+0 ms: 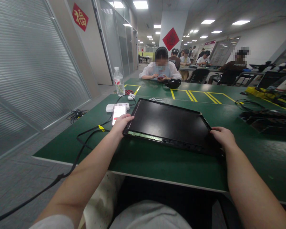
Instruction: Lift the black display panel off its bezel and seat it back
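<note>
A black flat display panel (169, 119) lies face up and slightly raised over the green table, its near edge showing a strip of green circuit board (145, 136). My left hand (121, 124) grips its left side, thumb on top and the other fingers hidden beneath. At the right side my right hand (224, 137) holds the frame the same way, with its thumb over the rim. Just beyond my left hand lies a phone (119, 114) with a lit screen.
A water bottle (119, 82) stands at the table's far left, near a white power strip (109, 108) and red-handled tool (129, 92). A black cable (79, 156) runs off the left edge. Dark panels (269, 122) lie at right. Across the table (171, 171) sits a person (160, 66) with a phone.
</note>
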`<act>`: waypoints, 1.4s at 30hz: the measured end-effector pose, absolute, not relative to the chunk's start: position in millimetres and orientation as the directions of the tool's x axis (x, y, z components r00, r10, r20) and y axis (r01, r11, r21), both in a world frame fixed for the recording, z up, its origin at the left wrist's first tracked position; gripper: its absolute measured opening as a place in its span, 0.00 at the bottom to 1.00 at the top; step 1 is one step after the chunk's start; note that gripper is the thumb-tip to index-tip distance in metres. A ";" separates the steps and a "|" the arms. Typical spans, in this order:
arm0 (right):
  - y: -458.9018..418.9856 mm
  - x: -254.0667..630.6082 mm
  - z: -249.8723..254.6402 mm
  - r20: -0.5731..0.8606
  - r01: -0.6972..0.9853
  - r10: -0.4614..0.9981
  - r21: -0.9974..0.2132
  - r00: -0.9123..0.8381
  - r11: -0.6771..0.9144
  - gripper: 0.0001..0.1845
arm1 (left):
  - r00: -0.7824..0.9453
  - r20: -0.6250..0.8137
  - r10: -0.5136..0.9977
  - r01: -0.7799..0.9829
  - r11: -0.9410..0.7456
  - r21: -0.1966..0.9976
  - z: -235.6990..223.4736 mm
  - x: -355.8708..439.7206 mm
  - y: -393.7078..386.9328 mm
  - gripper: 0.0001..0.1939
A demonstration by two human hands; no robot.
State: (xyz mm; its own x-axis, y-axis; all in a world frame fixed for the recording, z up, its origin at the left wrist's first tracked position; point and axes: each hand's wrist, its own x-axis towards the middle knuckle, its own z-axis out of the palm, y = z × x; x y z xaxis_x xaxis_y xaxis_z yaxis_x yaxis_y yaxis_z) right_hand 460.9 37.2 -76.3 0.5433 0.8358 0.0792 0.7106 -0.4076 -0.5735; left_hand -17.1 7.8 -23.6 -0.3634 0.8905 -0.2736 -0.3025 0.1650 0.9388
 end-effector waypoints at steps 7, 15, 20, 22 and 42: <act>36.5 460.2 -75.6 0.068 0.724 0.842 -0.551 0.536 -0.416 0.18 | -0.303 -0.291 0.907 -0.444 0.136 0.886 -23.6 -14.2 8.5 0.10; 37.2 460.9 -76.9 0.053 0.712 0.842 -0.565 0.537 -0.418 0.19 | -0.209 -0.311 0.927 -0.480 0.180 0.859 -23.4 -14.9 7.8 0.08; 37.1 460.6 -77.3 0.067 0.712 0.841 -0.570 0.537 -0.410 0.18 | -0.210 -0.326 0.922 -0.494 0.188 0.849 -21.4 -12.1 6.0 0.07; 36.9 460.6 -77.0 0.061 0.711 0.841 -0.569 0.537 -0.413 0.18 | -0.216 -0.336 0.916 -0.501 0.191 0.844 -20.8 -11.3 5.6 0.07; 36.8 463.9 -79.8 0.067 0.726 0.846 -0.552 0.529 -0.410 0.20 | -0.250 -0.331 0.910 -0.417 0.208 0.885 -28.1 -16.2 11.7 0.32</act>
